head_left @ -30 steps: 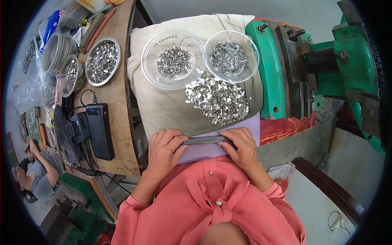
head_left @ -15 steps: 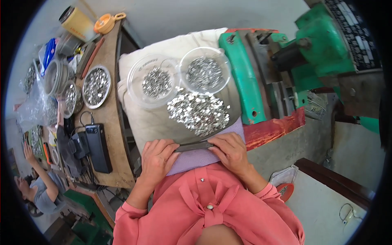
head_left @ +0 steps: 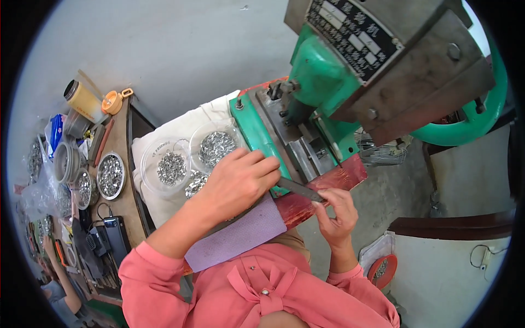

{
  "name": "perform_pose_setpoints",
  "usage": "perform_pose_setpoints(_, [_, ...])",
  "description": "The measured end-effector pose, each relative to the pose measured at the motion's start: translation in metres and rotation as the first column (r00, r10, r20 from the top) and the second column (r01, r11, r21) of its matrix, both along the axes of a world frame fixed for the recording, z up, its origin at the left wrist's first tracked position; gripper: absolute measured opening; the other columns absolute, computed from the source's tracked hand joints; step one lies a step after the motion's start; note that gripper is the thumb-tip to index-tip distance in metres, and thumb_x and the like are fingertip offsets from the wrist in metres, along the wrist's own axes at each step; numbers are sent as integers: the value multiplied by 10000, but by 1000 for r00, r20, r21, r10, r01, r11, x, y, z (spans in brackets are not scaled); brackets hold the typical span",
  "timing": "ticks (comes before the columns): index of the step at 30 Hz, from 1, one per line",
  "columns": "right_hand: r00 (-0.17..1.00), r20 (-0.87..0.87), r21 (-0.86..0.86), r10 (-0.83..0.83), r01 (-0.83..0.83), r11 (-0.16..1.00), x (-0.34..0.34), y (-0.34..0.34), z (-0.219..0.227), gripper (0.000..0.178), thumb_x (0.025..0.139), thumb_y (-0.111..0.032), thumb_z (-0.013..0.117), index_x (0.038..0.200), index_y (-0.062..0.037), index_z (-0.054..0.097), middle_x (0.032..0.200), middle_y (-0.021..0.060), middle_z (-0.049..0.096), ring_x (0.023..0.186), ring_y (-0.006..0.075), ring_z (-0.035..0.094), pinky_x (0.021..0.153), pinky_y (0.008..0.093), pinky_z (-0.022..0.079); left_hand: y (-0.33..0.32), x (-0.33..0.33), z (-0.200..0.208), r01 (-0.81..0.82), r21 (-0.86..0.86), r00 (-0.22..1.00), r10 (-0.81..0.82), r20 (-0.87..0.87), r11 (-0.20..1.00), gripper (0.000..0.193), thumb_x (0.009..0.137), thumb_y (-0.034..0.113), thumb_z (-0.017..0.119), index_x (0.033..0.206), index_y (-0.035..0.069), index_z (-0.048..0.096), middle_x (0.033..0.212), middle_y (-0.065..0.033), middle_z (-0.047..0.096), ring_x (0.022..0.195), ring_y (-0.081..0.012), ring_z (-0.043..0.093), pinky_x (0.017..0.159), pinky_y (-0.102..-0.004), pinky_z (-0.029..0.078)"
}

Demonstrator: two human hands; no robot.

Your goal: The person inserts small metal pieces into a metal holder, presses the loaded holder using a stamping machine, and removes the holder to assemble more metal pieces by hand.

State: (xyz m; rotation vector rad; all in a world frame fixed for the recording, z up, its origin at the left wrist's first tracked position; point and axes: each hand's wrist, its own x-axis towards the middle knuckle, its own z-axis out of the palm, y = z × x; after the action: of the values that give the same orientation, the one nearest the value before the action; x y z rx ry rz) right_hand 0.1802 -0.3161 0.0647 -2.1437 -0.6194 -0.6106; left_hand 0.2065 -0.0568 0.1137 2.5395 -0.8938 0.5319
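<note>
A thin dark grey strip [head_left: 299, 189] is stretched between my two hands, above the red-painted board [head_left: 350, 176] in front of the green press [head_left: 322, 68]. My left hand [head_left: 243, 177] is closed around its left end, with the fingers bent over it. At the other end my right hand [head_left: 338, 214] pinches the strip between thumb and fingers. My left hand and forearm cover most of a pile of small shiny metal pieces [head_left: 195, 185]. Behind them stand two clear plastic tubs, one [head_left: 150, 183] at left and one [head_left: 192, 146] beside the press, both holding metal pieces.
Below my left forearm lies a purple mat [head_left: 240, 236]. On the bench at left are a round tray [head_left: 123, 186] of metal pieces, a black power bank [head_left: 116, 235], a yellow bottle [head_left: 86, 102] and an orange lid [head_left: 112, 103]. Another person's arm [head_left: 64, 279] shows at lower left.
Both hands have carried the strip from the purple mat up and right toward the press, and it now slants down to the right. The view has turned right, showing more of the press.
</note>
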Motion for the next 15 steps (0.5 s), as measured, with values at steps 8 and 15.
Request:
perform_pose_setpoints(8, [991, 13, 67, -133, 132, 989, 12, -17, -7, 282, 732, 40, 786, 994, -20, 698, 937, 115, 681, 784, 234, 673, 675, 311, 548, -39, 68, 2, 240, 229, 960, -265, 87, 944, 85, 799, 166, 607, 775, 91, 638, 896, -13, 538, 886, -177, 570, 763, -316, 469])
perform_pose_setpoints(15, [988, -43, 90, -148, 151, 984, 7, -19, -14, 284, 718, 46, 784, 977, -16, 686, 902, 100, 676, 744, 196, 664, 622, 286, 536, -51, 74, 6, 324, 323, 929, -363, 67, 889, 93, 797, 175, 603, 796, 91, 644, 906, 2, 544, 900, -164, 572, 784, -312, 469])
